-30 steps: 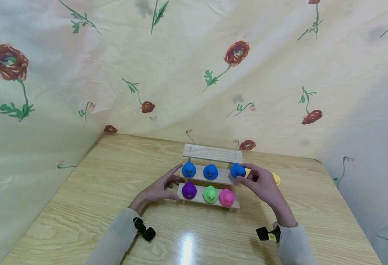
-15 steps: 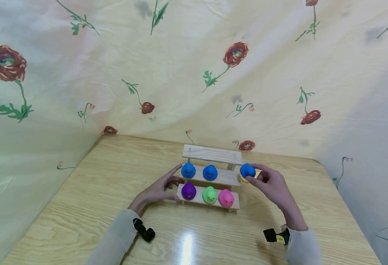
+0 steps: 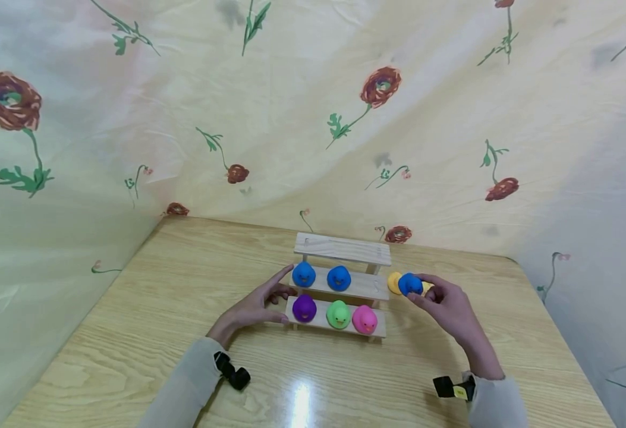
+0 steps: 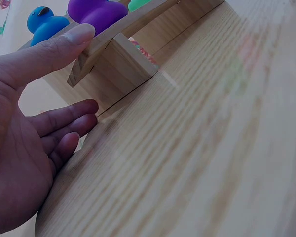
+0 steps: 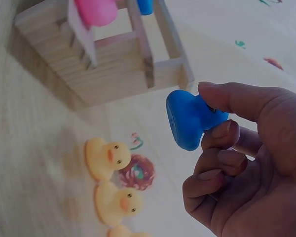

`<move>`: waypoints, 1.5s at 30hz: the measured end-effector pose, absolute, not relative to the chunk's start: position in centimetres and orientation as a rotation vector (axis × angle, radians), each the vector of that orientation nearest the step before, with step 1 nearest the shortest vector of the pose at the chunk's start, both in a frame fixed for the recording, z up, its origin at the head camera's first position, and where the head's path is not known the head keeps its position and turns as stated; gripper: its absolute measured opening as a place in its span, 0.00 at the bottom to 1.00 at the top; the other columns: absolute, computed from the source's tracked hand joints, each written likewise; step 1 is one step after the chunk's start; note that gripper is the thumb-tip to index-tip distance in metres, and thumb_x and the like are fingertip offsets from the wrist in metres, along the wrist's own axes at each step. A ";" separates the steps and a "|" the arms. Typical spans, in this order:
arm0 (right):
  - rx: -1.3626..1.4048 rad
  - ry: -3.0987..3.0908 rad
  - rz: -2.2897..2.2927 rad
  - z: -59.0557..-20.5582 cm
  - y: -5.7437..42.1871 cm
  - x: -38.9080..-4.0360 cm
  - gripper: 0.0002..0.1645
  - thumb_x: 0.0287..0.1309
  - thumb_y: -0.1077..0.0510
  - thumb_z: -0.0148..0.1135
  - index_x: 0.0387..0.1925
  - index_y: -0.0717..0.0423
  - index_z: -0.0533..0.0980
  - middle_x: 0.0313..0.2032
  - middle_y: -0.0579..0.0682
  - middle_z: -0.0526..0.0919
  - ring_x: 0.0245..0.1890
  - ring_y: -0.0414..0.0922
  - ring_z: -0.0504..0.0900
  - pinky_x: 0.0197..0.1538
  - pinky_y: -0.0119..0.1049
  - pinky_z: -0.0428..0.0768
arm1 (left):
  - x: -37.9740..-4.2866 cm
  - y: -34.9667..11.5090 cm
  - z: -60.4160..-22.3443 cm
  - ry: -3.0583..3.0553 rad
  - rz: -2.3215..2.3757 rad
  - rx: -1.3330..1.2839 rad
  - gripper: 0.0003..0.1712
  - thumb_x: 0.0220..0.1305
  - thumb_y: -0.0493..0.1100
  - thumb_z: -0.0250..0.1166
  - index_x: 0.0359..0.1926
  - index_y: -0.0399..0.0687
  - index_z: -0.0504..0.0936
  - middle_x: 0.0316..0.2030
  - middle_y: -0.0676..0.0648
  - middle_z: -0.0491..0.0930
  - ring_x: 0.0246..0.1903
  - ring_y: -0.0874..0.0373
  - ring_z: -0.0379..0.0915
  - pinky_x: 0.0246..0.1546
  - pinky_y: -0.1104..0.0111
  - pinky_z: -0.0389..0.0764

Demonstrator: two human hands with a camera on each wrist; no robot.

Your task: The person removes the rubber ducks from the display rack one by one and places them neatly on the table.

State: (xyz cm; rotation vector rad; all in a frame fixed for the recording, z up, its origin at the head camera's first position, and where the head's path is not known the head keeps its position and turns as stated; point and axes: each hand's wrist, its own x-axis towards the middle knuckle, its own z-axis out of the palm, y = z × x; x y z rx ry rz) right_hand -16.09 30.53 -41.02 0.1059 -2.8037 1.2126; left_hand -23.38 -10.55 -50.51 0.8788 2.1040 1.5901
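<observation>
My right hand (image 3: 454,309) pinches a blue rubber duck (image 5: 183,121) between thumb and fingers, raised to the right of a small three-step wooden display stand (image 3: 342,246). At the stand's left end, my left hand (image 3: 249,306) is spread, its thumb resting on the front step's end and its index finger reaching the middle step; in the left wrist view the other fingers (image 4: 71,116) bend loosely beside the stand's leg. Two blue ducks (image 3: 339,278) sit on the middle step. A purple duck (image 3: 304,308), a green duck (image 3: 339,315) and a pink duck (image 3: 365,320) line the front step.
Several yellow ducks (image 5: 119,203) stand in a row on the table right of the stand, partly hidden by my right hand in the head view. The wooden table (image 3: 184,285) ends at a flowered cloth (image 3: 291,119) behind and at both sides.
My right hand has carried the blue duck off the right end of the middle step, rightward and toward me, over the yellow ducks. The left hand has stayed at the stand.
</observation>
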 end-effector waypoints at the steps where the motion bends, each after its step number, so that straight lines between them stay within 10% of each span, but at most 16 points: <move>1: 0.101 -2.806 1.218 -41.2 30.6 -16.1 0.30 0.64 0.53 0.66 0.63 0.64 0.73 0.23 0.47 0.72 0.20 0.36 0.67 0.23 0.31 0.66 | -23.4 -10.5 -50.5 2.103 1.591 0.877 0.62 0.57 0.42 0.75 0.80 0.70 0.42 0.64 0.38 0.75 0.61 0.46 0.70 0.54 0.68 0.71; 45: 0.053 -2.905 1.369 -47.1 31.8 -17.6 0.27 0.62 0.59 0.67 0.62 0.64 0.75 0.20 0.45 0.71 0.20 0.35 0.67 0.24 0.29 0.67 | -23.7 -10.3 -50.6 2.091 1.613 0.868 0.62 0.57 0.41 0.75 0.80 0.71 0.42 0.64 0.38 0.75 0.61 0.45 0.71 0.54 0.67 0.71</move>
